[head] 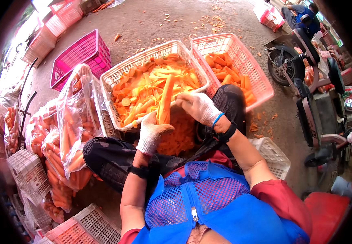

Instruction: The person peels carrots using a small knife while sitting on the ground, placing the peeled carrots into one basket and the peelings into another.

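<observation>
My left hand [152, 132], in a white knit glove stained orange, grips the lower end of a large carrot [165, 100] that points up and away from me. Close to its right side is my right hand [196, 107], also gloved, with fingers bent; whether it holds a small tool is hidden. Beyond both hands a white plastic crate [106, 80] holds carrot peelings and cut carrot ends [151, 85]. More peelings [177, 135] lie low between my legs. To the right, a pink crate [263, 71] contains peeled carrots [229, 71].
Clear plastic bags of carrots [69, 122] pile up at my left, near a magenta crate [102, 58]. Other crates [29, 174] stand lower left, with a white one [272, 157] at my right. A scooter [313, 91] and a seated person [305, 19] are farther right.
</observation>
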A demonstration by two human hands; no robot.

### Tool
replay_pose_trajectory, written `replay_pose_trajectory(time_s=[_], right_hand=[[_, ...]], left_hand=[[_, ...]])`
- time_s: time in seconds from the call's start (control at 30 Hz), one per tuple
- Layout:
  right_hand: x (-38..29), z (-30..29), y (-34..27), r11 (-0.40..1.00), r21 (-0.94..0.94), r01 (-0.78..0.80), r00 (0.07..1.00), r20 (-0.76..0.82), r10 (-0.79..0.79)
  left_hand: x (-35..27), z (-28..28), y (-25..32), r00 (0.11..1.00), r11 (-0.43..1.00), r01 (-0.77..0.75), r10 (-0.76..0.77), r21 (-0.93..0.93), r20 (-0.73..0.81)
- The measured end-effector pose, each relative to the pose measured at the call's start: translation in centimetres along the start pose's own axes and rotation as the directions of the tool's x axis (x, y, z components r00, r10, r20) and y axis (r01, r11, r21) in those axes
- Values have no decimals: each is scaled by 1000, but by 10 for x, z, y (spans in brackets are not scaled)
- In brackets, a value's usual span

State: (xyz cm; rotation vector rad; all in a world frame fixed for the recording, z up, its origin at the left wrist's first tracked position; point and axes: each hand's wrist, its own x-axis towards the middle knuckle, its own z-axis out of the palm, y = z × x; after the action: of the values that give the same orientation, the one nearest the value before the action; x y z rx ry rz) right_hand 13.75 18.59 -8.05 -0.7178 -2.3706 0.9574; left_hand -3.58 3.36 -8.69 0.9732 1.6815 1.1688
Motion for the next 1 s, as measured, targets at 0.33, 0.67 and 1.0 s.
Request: replay_pose_trajectory(time_s=[0.33, 0.67, 1.0], right_hand=[[-16, -67, -23, 915, -404, -4, 1000, 3, 5], [-4, -142, 100, 712, -698, -74, 994, 11, 113], [-77, -188, 161, 769, -473, -429, 847, 85, 525]], left_hand=[[23, 49, 67, 954, 984, -78, 121, -163, 273], [117, 159, 148, 887, 729, -460, 360, 507, 288], [164, 258, 124, 823, 639, -552, 313, 537, 474]])
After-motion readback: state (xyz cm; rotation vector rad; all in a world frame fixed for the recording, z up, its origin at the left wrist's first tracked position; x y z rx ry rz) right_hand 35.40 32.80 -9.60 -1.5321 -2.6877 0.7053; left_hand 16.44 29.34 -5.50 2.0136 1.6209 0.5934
